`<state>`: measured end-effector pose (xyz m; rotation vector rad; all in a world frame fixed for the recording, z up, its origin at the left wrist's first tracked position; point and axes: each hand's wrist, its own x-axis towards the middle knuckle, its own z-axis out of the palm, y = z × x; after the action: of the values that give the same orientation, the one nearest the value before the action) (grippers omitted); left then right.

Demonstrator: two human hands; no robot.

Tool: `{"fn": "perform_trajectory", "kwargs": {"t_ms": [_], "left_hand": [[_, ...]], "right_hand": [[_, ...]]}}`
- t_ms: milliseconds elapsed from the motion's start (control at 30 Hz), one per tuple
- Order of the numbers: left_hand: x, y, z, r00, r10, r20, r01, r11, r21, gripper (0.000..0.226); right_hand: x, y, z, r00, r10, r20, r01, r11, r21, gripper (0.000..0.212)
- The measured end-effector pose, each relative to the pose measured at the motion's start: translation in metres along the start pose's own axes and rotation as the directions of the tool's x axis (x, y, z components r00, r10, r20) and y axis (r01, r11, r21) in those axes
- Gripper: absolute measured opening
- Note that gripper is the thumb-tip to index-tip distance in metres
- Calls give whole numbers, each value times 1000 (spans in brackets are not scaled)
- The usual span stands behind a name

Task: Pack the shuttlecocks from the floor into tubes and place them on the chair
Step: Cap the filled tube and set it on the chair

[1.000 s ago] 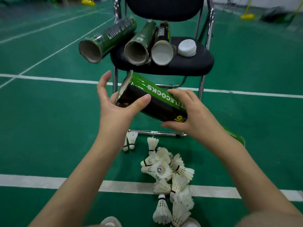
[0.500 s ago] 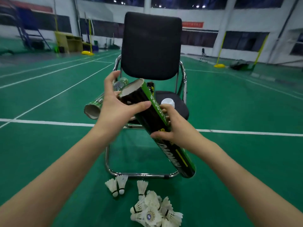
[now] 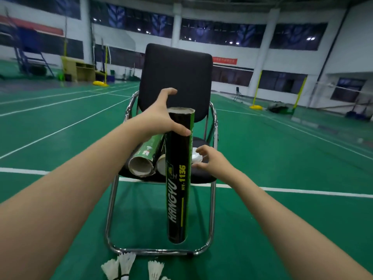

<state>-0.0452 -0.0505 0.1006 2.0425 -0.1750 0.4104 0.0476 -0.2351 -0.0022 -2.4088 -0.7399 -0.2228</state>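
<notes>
Left hand [image 3: 159, 118] wrapped round the open top of the black tube [image 3: 178, 178], hung upright before the chair [image 3: 203, 176] seat's front edge. Right hand [image 3: 211, 161] curled loosely by the white cap [image 3: 196, 155] at the seat's right edge, contact unclear. Probably light, stiff cardboard, crushable at the rim; better gripped mid-barrel. Shuttlecocks [image 3: 125, 265] on the floor.

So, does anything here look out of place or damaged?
Yes. White feather shuttlecocks lie loose on the green floor. The black cardboard tube gripped by the left hand has no lid, and the green cardboard tube on the black chair lies open too.
</notes>
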Motion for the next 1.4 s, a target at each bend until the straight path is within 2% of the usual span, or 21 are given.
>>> {"fn": "perform_trajectory", "kwargs": {"t_ms": [100,267,400,533,767,1067,1200,1400], "left_hand": [[12,-11,16,991,-56,123,57,998,0,109],[19,-52,27,964,-132,229,132,991,14,101],[20,-72,25,959,-165,231,162,986,31,100],[25,-85,27,959,-177,219,175,984,29,103],[29,-99,33,948,-182,261,178,983,40,106],[34,-98,35,954,-159,256,167,986,-13,102],[34,-98,37,957,-147,248,156,988,-15,103],[31,-99,41,964,-131,230,132,991,11,105]], "right_hand": [[26,19,19,994,67,-88,-62,996,57,48],[56,50,38,975,119,-188,-108,992,66,62],[75,64,51,961,158,-228,-139,986,97,74],[87,71,67,968,161,-194,-148,986,81,84],[88,74,70,963,181,-200,-174,983,52,75],[79,68,62,956,126,-265,-124,992,25,65],[77,54,53,941,82,-329,-64,996,66,60],[65,29,27,935,56,-349,30,971,238,52]]}}
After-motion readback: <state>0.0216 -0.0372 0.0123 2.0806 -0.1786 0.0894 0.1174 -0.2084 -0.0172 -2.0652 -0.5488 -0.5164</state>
